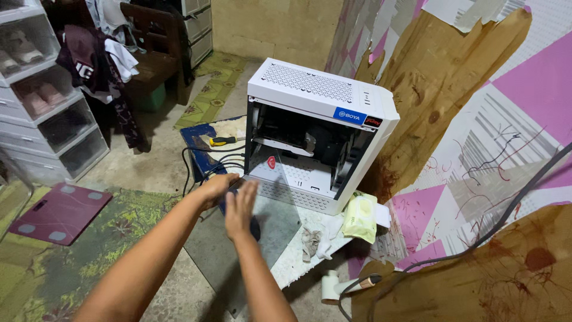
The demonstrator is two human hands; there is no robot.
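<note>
Case (pixel 322 134): white computer case, side panel off, standing upright on the floor against a wall covered in pink and white paper. We see its dark inside and a perforated top.

Panel (pixel 250 238): a grey flat sheet lies on the floor in front of the case, under our hands. It may be glass; we cannot tell for sure.

Left hand (pixel 215 188): reaches forward from bottom left, arm stretched long, fingers curled over a small dark thing at the panel's far edge. The hand hides what it is.

Right hand (pixel 240 209): comes in from bottom centre, palm down, fingers spread flat and blurred. It is released, grasping nothing, and rests on or just above the same dark thing.

Step in hand: we judge both hands are wiping or pressing at the panel beside the case's open side.

Next move: it would call for steady, flat pressure and care for the panel's edge.

Screwdriver (pixel 225 141): yellow handle, lying left of the case, near black cables (pixel 202 164).

Rag (pixel 313 238): crumpled pale cloth, right of the panel.

Wipes (pixel 360 217): pale yellow pack, just beside the case's near corner.

Scale (pixel 59 211): dark red, flat on a green mat, well apart at left.
</note>
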